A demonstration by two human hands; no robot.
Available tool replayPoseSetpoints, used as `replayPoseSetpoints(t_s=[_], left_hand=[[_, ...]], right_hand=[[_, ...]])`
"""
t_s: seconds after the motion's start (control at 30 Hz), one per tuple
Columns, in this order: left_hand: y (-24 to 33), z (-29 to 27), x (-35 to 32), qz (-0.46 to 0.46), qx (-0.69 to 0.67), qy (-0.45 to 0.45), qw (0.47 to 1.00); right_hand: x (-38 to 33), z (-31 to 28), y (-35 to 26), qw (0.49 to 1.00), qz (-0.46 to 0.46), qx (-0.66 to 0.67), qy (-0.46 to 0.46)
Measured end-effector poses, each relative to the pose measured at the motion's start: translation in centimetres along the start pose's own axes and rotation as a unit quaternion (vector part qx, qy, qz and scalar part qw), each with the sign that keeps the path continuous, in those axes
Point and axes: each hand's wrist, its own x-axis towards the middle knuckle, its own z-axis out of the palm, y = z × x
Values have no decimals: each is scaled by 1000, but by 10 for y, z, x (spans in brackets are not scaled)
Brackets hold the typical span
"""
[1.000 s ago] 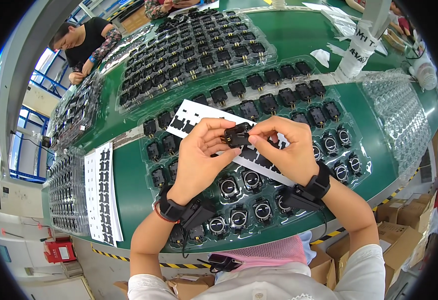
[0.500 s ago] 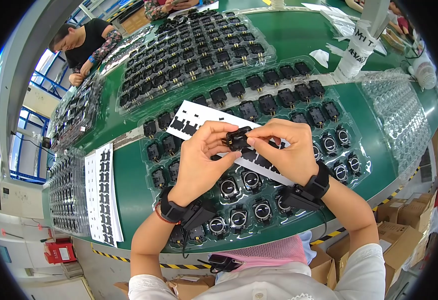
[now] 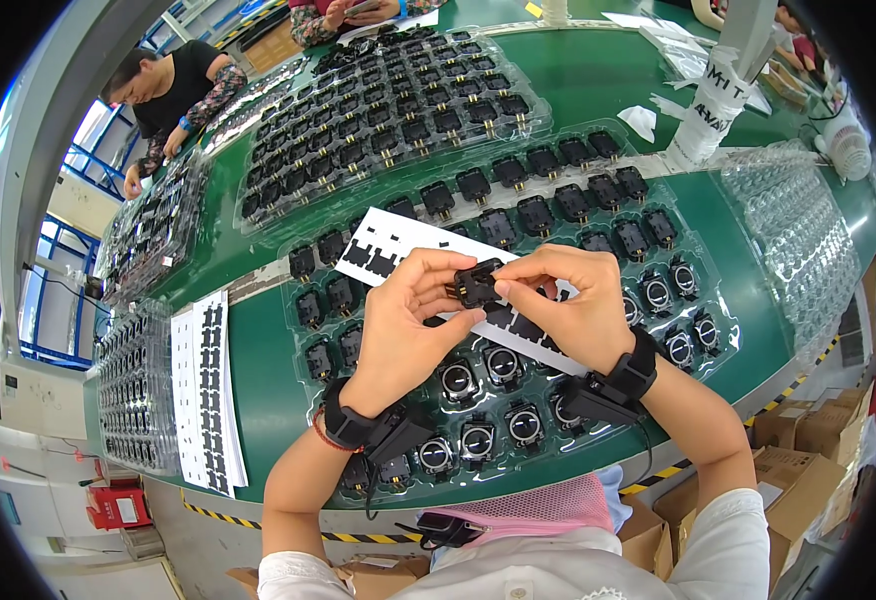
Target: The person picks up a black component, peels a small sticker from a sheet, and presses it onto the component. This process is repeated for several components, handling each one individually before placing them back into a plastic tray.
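Observation:
My left hand holds a small square black plastic housing with gold-coloured contacts, gripping it between thumb and fingers. At its right edge, the thumb and forefinger of my right hand are pinched together; any small piece between those fingertips is hidden. Beneath both hands a white sheet with black die-cut pieces lies slantwise. It rests across a clear blister tray, whose far rows hold similar black housings. In the near rows sit housings with round, silver-ringed faces.
More filled trays stand farther back, with another stack at left beside white sheets. Empty clear trays lie at right. A wrapped post rises from the green table. A co-worker works at far left.
The black housing has turned slightly in my fingers, showing more of its face. My hands stay nearly in place. At far left, the co-worker's hands have moved apart.

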Motion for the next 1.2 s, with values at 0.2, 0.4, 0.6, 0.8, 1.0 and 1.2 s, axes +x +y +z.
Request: replayPoseSetpoints(t_s=[0.2,0.4,0.6,0.8,1.0,1.2], left_hand=[[1,0,0,8,2,-4,1000],[2,-4,-1,4,-5,79,997],[12,-2,-8,43,-14,119,992],[51,4,-25,2,-92,71,993],[53,-30,-39,-51,-35,-31,998],[21,-52,-62,-91,255,-21,962]], right_hand=[[0,0,-1,1000,-8,0,-4],[-1,3,3,994,-49,79,-59],[2,-3,6,1000,10,-26,8],[-2,-2,17,974,-16,-216,-67],[-4,-2,18,964,-11,-251,-91],[-1,0,13,969,-16,-239,-66]])
